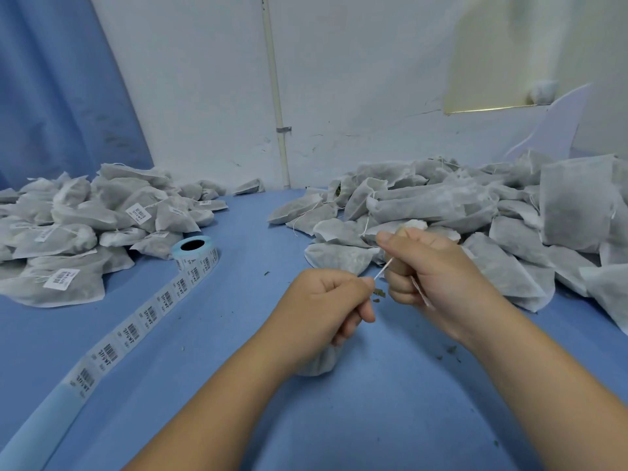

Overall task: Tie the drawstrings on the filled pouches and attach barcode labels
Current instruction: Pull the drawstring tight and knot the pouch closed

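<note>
I am pulling the drawstring (384, 268) taut between my two fists. My left hand (326, 300) is pinching its near end in a narrow grip, and my right hand (431, 273) is curling its fingers round the far end. A pale strip is showing at that palm, and I cannot tell whether it is more string or a label. The pouch (316, 363) is sitting under my left hand, its neck hidden in the fist and its bottom on or just above the blue tabletop (373, 419). I am judging it light and soft, thin fabric over loose dry leaf, so it will slump and shed crumbs. The gathered neck is the place to hold, and the thin string may slip through my fingers. The roll of barcode labels (195, 251) is lying to my left, its strip running toward me, beside the labelled pile (68, 226). The unlabelled pile (475, 212) is rising on my right. A white wall (204, 96) and a blue curtain (51, 79) are closing off the back.
</note>
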### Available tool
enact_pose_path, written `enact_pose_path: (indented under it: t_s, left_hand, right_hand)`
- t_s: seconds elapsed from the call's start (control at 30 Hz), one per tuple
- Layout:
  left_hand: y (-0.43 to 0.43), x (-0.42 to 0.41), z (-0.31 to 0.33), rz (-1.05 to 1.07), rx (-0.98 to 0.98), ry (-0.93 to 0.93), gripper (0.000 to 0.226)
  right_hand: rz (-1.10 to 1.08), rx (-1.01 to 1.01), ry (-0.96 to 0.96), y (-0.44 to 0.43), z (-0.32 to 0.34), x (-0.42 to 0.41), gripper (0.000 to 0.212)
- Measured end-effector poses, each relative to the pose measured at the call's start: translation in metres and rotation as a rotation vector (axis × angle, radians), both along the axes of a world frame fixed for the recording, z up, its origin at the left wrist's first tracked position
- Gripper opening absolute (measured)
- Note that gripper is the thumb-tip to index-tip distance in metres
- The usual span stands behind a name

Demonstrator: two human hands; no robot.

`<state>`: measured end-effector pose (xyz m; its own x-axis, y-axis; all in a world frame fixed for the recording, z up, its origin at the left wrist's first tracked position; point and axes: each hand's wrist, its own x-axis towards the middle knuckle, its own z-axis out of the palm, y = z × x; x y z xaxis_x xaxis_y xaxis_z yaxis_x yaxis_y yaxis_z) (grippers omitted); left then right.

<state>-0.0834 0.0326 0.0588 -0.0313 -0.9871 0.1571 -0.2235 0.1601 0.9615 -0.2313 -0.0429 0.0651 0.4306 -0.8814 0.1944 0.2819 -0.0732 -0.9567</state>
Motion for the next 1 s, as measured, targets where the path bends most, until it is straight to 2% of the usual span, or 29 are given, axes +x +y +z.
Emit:
enact_pose_path:
  t_s: [0.17, 0.27, 0.37, 0.83, 0.93, 1.0]
  left_hand:
    - [-0.003, 0.007, -0.001, -0.029, -0.048, 0.245, 0.034]
    - [-0.005, 0.012, -0.001, -0.025, -0.082, 0.373, 0.031]
    - [-0.006, 0.014, -0.002, -0.016, -0.111, 0.423, 0.030]
    - [-0.005, 0.013, -0.001, 0.084, -0.207, 0.365, 0.025]
    - [-0.004, 0.012, -0.001, 0.148, -0.210, 0.321, 0.024]
    - [-0.004, 0.011, -0.002, 0.216, -0.233, 0.191, 0.024]
  right_hand:
    - [-0.169, -0.115, 0.296, 0.004, -0.008, 0.007, 0.046]
    - [-0.163, -0.157, 0.363, 0.007, -0.011, 0.011, 0.045]
    - [-0.158, -0.192, 0.416, 0.007, -0.012, 0.015, 0.040]
    - [-0.189, -0.253, 0.405, 0.009, -0.012, 0.016, 0.034]
    - [-0.189, -0.349, 0.430, 0.011, -0.011, 0.015, 0.030]
    - [-0.180, -0.517, 0.516, 0.015, -0.008, 0.012, 0.024]
